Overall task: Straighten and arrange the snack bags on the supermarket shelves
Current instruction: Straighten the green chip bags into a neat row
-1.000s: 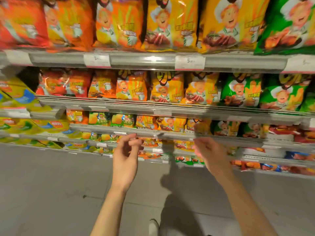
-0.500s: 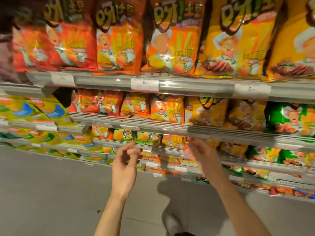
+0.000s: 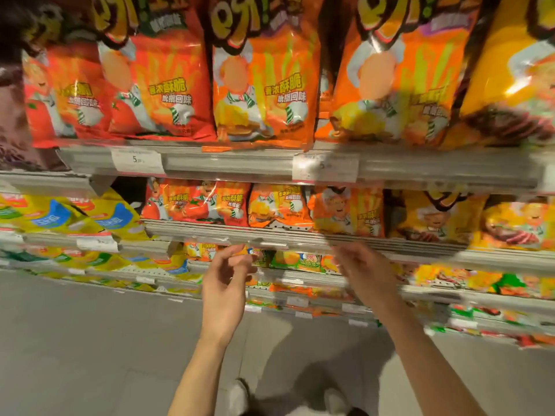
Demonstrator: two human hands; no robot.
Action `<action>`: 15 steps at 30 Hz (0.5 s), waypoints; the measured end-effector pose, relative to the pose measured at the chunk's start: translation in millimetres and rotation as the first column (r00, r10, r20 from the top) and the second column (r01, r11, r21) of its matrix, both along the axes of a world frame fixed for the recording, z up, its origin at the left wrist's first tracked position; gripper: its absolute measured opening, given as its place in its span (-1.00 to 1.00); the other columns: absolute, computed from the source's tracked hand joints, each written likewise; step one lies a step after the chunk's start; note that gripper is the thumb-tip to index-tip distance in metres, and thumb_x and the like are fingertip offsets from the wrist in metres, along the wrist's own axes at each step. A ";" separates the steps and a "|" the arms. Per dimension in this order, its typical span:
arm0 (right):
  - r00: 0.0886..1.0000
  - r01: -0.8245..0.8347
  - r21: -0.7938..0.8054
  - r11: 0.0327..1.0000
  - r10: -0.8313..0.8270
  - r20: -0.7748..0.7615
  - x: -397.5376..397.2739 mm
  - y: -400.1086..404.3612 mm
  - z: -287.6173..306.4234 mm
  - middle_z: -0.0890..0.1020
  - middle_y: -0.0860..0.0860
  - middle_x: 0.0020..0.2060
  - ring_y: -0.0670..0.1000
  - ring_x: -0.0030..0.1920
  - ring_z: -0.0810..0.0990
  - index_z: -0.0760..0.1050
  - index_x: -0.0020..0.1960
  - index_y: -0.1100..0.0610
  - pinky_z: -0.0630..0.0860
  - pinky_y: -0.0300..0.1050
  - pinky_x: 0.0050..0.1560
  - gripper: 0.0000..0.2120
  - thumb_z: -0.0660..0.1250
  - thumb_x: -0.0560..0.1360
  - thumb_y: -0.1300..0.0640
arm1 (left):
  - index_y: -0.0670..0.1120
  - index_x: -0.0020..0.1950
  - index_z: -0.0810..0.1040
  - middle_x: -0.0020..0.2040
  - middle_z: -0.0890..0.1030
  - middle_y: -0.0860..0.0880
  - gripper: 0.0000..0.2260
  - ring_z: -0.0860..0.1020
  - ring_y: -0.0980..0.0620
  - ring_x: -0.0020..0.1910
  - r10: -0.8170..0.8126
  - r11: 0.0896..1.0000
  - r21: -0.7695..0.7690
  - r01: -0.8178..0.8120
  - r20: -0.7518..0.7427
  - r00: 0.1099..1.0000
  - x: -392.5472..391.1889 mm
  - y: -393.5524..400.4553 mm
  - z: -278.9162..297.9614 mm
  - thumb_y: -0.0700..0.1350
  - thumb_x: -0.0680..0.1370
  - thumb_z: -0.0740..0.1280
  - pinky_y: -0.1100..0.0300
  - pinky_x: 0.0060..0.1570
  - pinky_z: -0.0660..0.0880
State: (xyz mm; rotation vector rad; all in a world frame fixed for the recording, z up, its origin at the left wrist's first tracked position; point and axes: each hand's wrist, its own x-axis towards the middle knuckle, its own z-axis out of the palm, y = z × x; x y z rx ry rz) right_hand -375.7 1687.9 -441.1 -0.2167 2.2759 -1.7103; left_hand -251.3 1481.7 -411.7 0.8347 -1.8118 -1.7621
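In front of the grey metal shelf edge (image 3: pixel 300 240) on the second tier, both hands hang free of the stock. The left hand (image 3: pixel 223 283) has loosely curled fingers and holds nothing; the right hand (image 3: pixel 365 270) is motion-blurred, fingers apparently relaxed, also empty. The glossy orange foil snack bags (image 3: pixel 345 210) stand just above the hands on that tier, some leaning and overlapping. Judged light, air-puffed, crinkly and slick, with brittle contents. Best taken by flat palms on both side seams or pinched at the top seal, never squeezed across the middle.
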 end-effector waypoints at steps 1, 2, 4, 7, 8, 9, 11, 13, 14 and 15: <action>0.999 0.034 -0.002 0.999 -0.034 0.005 3.0 -7.5 -3.4 0.72 -0.17 -0.25 -0.24 -0.24 0.64 0.63 -0.03 0.03 0.50 -0.44 -0.20 -0.93 0.39 0.62 0.09 | 0.02 0.12 0.62 -0.09 0.72 -0.02 -0.80 0.69 0.03 -0.14 -0.019 1.000 0.011 0.019 0.001 1.000 -1.9 -11.8 -4.9 -0.26 0.63 0.34 0.27 -0.11 0.61; 0.997 0.073 0.001 0.997 -0.073 0.007 8.5 -16.0 -6.2 0.73 -0.15 -0.24 -0.19 -0.24 0.66 0.64 -0.03 0.05 0.53 -0.40 -0.19 -0.92 0.38 0.62 0.11 | 0.01 0.12 0.62 -0.10 0.72 -0.03 -0.80 0.69 0.04 -0.13 -0.046 0.999 0.021 0.046 0.004 0.999 -2.4 -24.1 -10.1 -0.27 0.64 0.33 0.27 -0.11 0.61; 0.986 0.164 0.008 0.986 -0.164 0.013 22.4 -34.1 -11.4 0.73 -0.05 -0.25 -0.08 -0.23 0.67 0.63 -0.04 0.10 0.57 -0.28 -0.15 -0.90 0.37 0.63 0.14 | -0.03 0.15 0.61 -0.11 0.72 0.03 -0.81 0.69 0.08 -0.13 -0.125 0.992 0.038 0.124 0.015 0.992 -2.5 -51.4 -19.3 -0.28 0.65 0.30 0.27 -0.08 0.61; 0.970 0.241 0.060 0.969 -0.243 0.021 51.6 -60.6 -20.7 0.69 0.00 -0.27 0.01 -0.20 0.65 0.60 -0.15 0.03 0.53 -0.05 -0.04 -0.80 0.34 0.65 0.13 | -0.12 0.19 0.60 -0.15 0.71 0.09 -0.83 0.70 0.08 -0.12 -0.203 0.978 0.061 0.201 0.017 0.979 3.2 -92.5 -31.1 -0.28 0.65 0.30 0.30 -0.07 0.60; 0.963 0.266 0.058 0.962 -0.268 0.028 60.0 -68.8 -23.9 0.71 -0.02 -0.27 -0.03 -0.22 0.65 0.61 -0.13 0.04 0.54 -0.06 -0.03 -0.81 0.33 0.64 0.16 | -0.12 0.19 0.60 -0.13 0.71 0.08 -0.84 0.70 0.05 -0.10 -0.212 0.976 0.059 0.210 0.015 0.977 5.1 -104.1 -34.3 -0.27 0.66 0.29 0.29 -0.07 0.60; 0.954 0.294 0.039 0.955 -0.296 0.049 67.6 -75.0 -28.2 0.73 -0.05 -0.26 -0.07 -0.24 0.66 0.63 -0.08 0.04 0.55 -0.09 -0.04 -0.83 0.33 0.64 0.20 | -0.09 0.17 0.61 -0.10 0.72 0.06 -0.84 0.70 0.03 -0.09 -0.224 0.973 0.052 0.223 0.020 0.974 6.6 -113.5 -37.9 -0.26 0.67 0.28 0.26 -0.07 0.60; 0.941 0.334 0.020 0.943 -0.334 0.058 80.8 -86.3 -37.9 0.74 -0.07 -0.26 -0.08 -0.24 0.66 0.64 -0.03 0.06 0.56 -0.15 -0.05 -0.84 0.33 0.62 0.26 | 0.04 0.06 0.64 -0.01 0.71 0.00 -0.80 0.70 -0.01 -0.10 -0.256 0.967 0.015 0.256 0.014 0.967 12.8 -126.8 -42.9 -0.21 0.67 0.27 0.21 -0.08 0.61; 0.940 0.337 0.018 0.941 -0.337 0.060 88.8 -94.9 -48.4 0.73 -0.03 -0.26 -0.04 -0.23 0.65 0.64 -0.04 0.09 0.57 -0.05 0.02 -0.86 0.34 0.62 0.25 | 0.18 -0.09 0.69 0.10 0.69 -0.06 -0.73 0.71 -0.04 -0.09 -0.268 0.963 0.016 0.268 0.013 0.963 18.3 -135.2 -48.7 -0.14 0.59 0.26 0.18 -0.06 0.62; 0.939 0.336 0.013 0.942 -0.336 0.071 91.2 -97.4 -54.5 0.74 0.00 -0.24 -0.03 -0.22 0.65 0.64 -0.04 0.08 0.58 0.04 0.06 -0.87 0.35 0.62 0.22 | 0.21 -0.11 0.69 0.12 0.68 -0.08 -0.69 0.71 -0.04 -0.09 -0.263 0.965 0.022 0.263 0.027 0.964 20.8 -137.6 -55.5 -0.16 0.59 0.26 0.16 -0.06 0.61; 0.938 0.339 0.008 0.941 -0.338 0.080 93.2 -99.0 -61.1 0.74 0.01 -0.22 -0.02 -0.21 0.66 0.65 -0.03 0.07 0.58 0.10 0.09 -0.88 0.35 0.62 0.20 | 0.18 -0.10 0.69 0.12 0.68 -0.10 -0.68 0.71 -0.04 -0.08 -0.256 0.967 0.027 0.255 0.039 0.966 23.7 -138.9 -63.8 -0.20 0.61 0.27 0.15 -0.06 0.60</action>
